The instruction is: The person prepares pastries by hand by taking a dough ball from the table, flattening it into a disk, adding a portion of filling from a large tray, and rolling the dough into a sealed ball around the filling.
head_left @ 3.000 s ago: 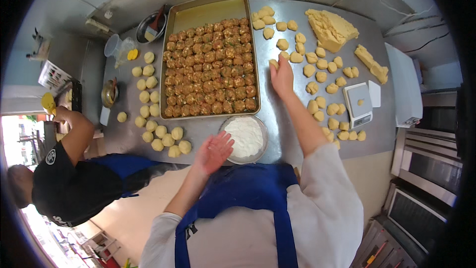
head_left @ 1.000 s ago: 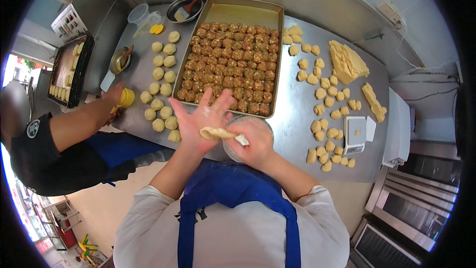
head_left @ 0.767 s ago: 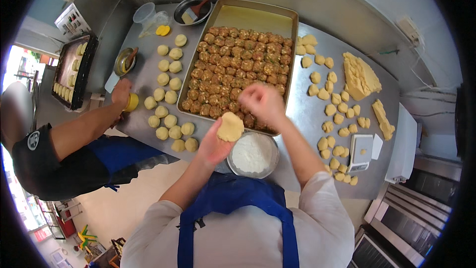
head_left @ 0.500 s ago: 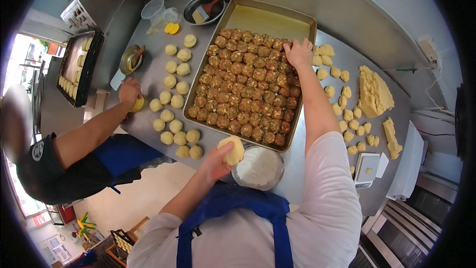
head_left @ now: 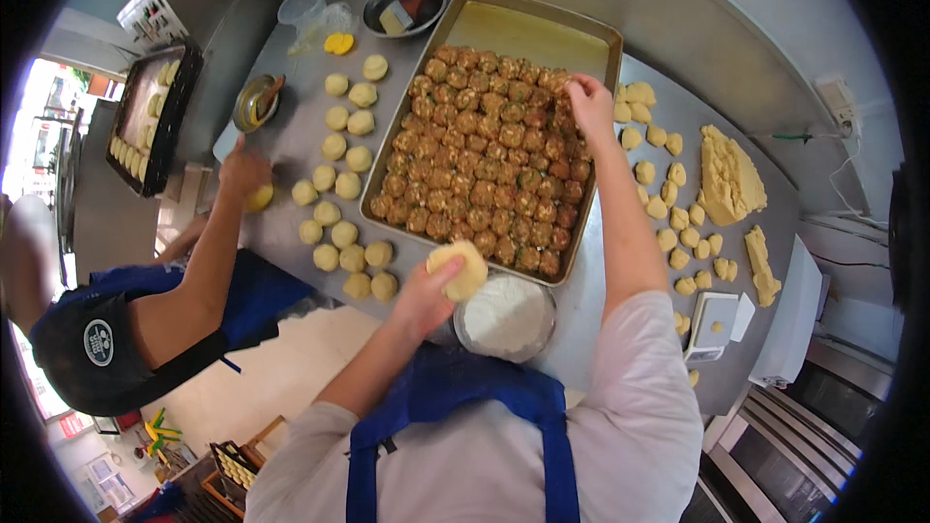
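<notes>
A flattened round of pale dough (head_left: 461, 271) rests in my left hand (head_left: 422, 302), thumb on its face, in front of the tray's near edge. My right hand (head_left: 588, 105) reaches over the far right of a large metal tray (head_left: 528, 34). Its fingers are closed around a brown filling ball (head_left: 560, 83) at the end of the back row, partly hidden by the fingertips. Packed rows of such filling balls (head_left: 475, 155) cover most of the tray. Just right of my left hand stands a bowl of white flour (head_left: 506, 318).
Smooth dough balls (head_left: 360, 123) line the table left of the tray. Dough pieces (head_left: 668, 194), a big dough slab (head_left: 728, 179) and a scale (head_left: 713, 318) lie right. A brush bowl (head_left: 407, 10) stands behind. At left a co-worker's hand (head_left: 244, 169) is over yellow dough (head_left: 260, 198).
My left hand has moved slightly right and up with the dough round, its face now turned more into view. My right hand's fingers have drawn together at the filling balls. The co-worker's arm has shifted.
</notes>
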